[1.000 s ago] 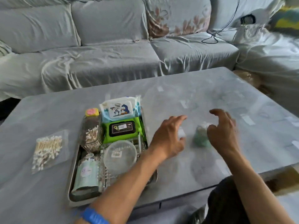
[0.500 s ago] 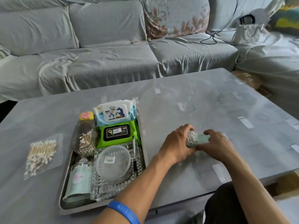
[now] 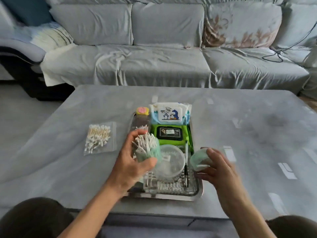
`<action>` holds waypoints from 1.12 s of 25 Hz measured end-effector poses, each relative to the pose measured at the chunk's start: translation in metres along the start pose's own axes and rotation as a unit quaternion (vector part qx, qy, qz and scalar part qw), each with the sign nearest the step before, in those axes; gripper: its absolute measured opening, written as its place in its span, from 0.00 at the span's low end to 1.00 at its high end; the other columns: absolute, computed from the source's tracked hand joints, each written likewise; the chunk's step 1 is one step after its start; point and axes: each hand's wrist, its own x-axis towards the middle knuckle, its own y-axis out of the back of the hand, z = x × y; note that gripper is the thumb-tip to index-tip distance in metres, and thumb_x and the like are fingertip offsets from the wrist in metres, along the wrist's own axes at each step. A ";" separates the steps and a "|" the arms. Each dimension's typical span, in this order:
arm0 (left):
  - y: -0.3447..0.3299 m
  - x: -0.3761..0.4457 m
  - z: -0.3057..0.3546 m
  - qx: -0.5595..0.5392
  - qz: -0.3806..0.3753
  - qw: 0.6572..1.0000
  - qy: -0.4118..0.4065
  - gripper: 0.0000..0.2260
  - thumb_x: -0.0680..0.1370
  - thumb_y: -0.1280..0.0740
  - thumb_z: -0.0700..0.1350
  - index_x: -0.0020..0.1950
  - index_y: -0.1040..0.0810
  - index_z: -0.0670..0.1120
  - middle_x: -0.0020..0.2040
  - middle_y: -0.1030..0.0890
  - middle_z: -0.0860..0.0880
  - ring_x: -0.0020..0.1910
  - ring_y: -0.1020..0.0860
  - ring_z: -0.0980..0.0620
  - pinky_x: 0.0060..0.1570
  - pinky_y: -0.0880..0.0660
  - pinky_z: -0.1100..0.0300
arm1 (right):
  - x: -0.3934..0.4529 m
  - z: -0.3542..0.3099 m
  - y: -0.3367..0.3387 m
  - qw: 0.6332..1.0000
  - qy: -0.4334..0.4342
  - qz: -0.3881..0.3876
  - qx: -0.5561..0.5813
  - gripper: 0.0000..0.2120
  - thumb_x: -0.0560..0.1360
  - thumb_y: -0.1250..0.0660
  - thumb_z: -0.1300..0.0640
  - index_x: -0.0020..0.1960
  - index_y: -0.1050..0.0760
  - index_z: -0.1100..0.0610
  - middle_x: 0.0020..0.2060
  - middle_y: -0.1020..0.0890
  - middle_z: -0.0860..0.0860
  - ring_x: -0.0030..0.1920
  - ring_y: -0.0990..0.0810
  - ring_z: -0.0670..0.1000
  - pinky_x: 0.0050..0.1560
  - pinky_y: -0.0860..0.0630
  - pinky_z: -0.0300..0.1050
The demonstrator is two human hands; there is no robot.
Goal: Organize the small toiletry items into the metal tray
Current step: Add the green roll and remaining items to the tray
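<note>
Now left hand (image 3: 132, 162) grips the open green swab cup (image 3: 148, 150) over the tray (image 3: 199, 189), right hand (image 3: 217, 166) holds its lid (image 3: 199, 159) just beside; both were together rightward half a second ago, so capping and placement remain.

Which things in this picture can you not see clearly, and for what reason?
- Head view: tray, near-left corner hidden by left hand.
- Cotton swab cup: base covered by the fingers.
- Green lid in right hand: motion-blurred.
- Labels on the wipes pack: too small.
</note>
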 end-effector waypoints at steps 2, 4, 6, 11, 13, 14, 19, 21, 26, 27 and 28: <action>0.023 -0.009 -0.009 0.008 0.016 1.000 0.014 0.30 0.64 0.29 0.33 0.62 0.32 0.52 0.46 0.22 0.43 0.38 0.20 0.52 0.38 0.22 0.58 | -0.011 0.001 -0.037 0.998 0.005 -0.032 0.045 0.15 0.65 0.25 0.43 0.45 0.17 0.53 0.41 0.16 0.57 0.37 0.19 0.51 0.38 0.22 0.44; 0.032 -0.013 -0.014 0.012 0.020 1.000 0.013 0.31 0.65 0.29 0.31 0.62 0.35 0.52 0.47 0.24 0.42 0.37 0.22 0.51 0.38 0.23 0.56 | -0.016 -0.005 -0.066 0.995 0.040 -0.063 0.070 0.22 0.57 0.19 0.42 0.44 0.19 0.53 0.43 0.15 0.55 0.41 0.18 0.52 0.42 0.22 0.45; 0.036 -0.015 -0.015 0.024 0.026 0.999 -0.001 0.30 0.67 0.27 0.30 0.61 0.35 0.50 0.48 0.21 0.47 0.39 0.21 0.53 0.40 0.23 0.59 | -0.017 -0.008 -0.087 0.991 0.086 -0.082 0.056 0.22 0.59 0.17 0.51 0.47 0.23 0.55 0.45 0.14 0.53 0.44 0.16 0.53 0.45 0.22 0.49; 0.034 -0.020 -0.013 0.038 0.037 0.998 -0.044 0.28 0.69 0.25 0.31 0.63 0.31 0.48 0.55 0.19 0.47 0.49 0.17 0.51 0.47 0.20 0.59 | -0.013 -0.002 -0.112 0.960 0.217 -0.130 -0.123 0.25 0.62 0.19 0.53 0.55 0.26 0.50 0.49 0.14 0.54 0.51 0.15 0.55 0.49 0.18 0.56; 0.034 -0.023 -0.013 0.054 0.035 0.996 -0.062 0.28 0.70 0.24 0.33 0.64 0.30 0.48 0.57 0.20 0.47 0.52 0.17 0.50 0.49 0.20 0.58 | -0.012 0.000 -0.114 0.951 0.226 -0.134 -0.161 0.24 0.63 0.20 0.50 0.55 0.25 0.47 0.51 0.15 0.53 0.52 0.15 0.54 0.51 0.18 0.57; 0.034 -0.023 -0.013 0.061 0.034 0.995 -0.069 0.28 0.70 0.24 0.33 0.64 0.30 0.48 0.57 0.20 0.48 0.54 0.18 0.51 0.50 0.20 0.58 | -0.011 0.000 -0.114 0.949 0.228 -0.136 -0.170 0.24 0.63 0.20 0.50 0.56 0.25 0.46 0.52 0.15 0.53 0.52 0.15 0.53 0.51 0.18 0.57; 0.035 -0.023 -0.014 0.109 0.037 0.989 -0.089 0.30 0.69 0.24 0.35 0.67 0.30 0.50 0.58 0.20 0.51 0.56 0.19 0.51 0.51 0.19 0.56 | -0.008 -0.007 -0.113 0.945 0.215 -0.175 -0.175 0.22 0.64 0.21 0.53 0.55 0.24 0.48 0.52 0.16 0.55 0.50 0.15 0.53 0.50 0.17 0.55; 0.036 -0.023 -0.014 0.138 0.039 0.984 -0.108 0.33 0.68 0.23 0.35 0.69 0.31 0.52 0.61 0.21 0.52 0.58 0.19 0.53 0.51 0.19 0.59 | -0.005 -0.010 -0.109 0.941 0.199 -0.199 -0.190 0.22 0.65 0.20 0.55 0.55 0.23 0.48 0.52 0.16 0.54 0.49 0.14 0.54 0.50 0.17 0.56; 0.038 -0.025 -0.014 0.160 0.034 0.978 -0.130 0.29 0.66 0.22 0.37 0.63 0.28 0.50 0.56 0.19 0.54 0.52 0.17 0.52 0.45 0.18 0.59 | 0.000 -0.015 -0.102 0.918 0.198 -0.247 -0.240 0.22 0.68 0.21 0.58 0.58 0.24 0.48 0.53 0.18 0.50 0.51 0.15 0.52 0.51 0.17 0.51; 0.040 -0.025 -0.014 0.157 0.028 0.979 -0.130 0.29 0.66 0.22 0.37 0.63 0.28 0.50 0.56 0.18 0.54 0.52 0.17 0.52 0.45 0.19 0.59 | 0.001 -0.017 -0.100 0.907 0.214 -0.254 -0.259 0.23 0.69 0.21 0.56 0.60 0.24 0.47 0.55 0.20 0.49 0.52 0.16 0.51 0.51 0.18 0.47; 0.041 -0.024 -0.014 0.140 0.017 0.982 -0.125 0.29 0.66 0.22 0.36 0.64 0.26 0.50 0.56 0.18 0.53 0.54 0.17 0.51 0.46 0.19 0.58 | 0.001 -0.020 -0.098 0.898 0.223 -0.264 -0.272 0.24 0.69 0.22 0.55 0.63 0.24 0.47 0.56 0.22 0.48 0.53 0.17 0.50 0.52 0.18 0.44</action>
